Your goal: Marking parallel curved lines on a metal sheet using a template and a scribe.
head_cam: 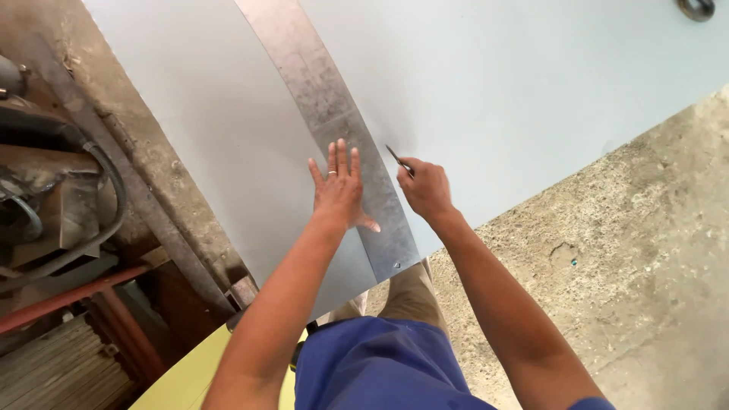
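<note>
Head view: one left hand [339, 190] flat on one metal strip [334, 121]; right hand [425, 188] grips one scriber [398, 159].

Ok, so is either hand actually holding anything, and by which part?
The right hand grips a thin dark marking tool by its rear end, tip on the grey sheet. The left hand holds nothing; it presses flat on the metal straightedge.
</note>
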